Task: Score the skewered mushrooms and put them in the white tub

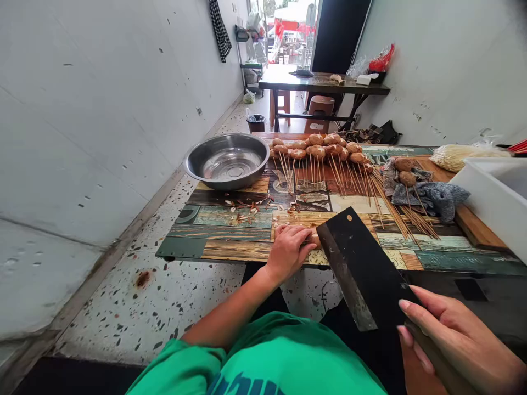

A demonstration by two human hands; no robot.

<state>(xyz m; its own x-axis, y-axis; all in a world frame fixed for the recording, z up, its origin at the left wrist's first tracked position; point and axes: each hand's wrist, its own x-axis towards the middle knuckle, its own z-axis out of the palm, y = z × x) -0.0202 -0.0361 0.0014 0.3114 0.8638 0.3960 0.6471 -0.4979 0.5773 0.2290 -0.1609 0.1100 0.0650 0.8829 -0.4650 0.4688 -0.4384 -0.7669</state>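
Observation:
My right hand (448, 329) is wrapped round the handle of a broad black cleaver (362, 269). Its blade slants up to the left, and the far end is close to my left hand (289, 249). Near the table's front edge, the fingers of my left hand are closed on a brown mushroom (315, 239), mostly hidden by them and the blade. Beyond lie small cut strips of mushroom (247, 207). Farther back is a row of skewered mushrooms (317, 152), several with pale cuts in their caps, their sticks pointing towards me.
A steel basin (228, 159) stands at the table's left. On the right, two mushrooms (407, 178) rest on a grey cloth (442, 196), beside loose bamboo skewers (411, 219), a wooden board (480, 227) and a white tub (494, 192). Another table (317, 82) stands behind.

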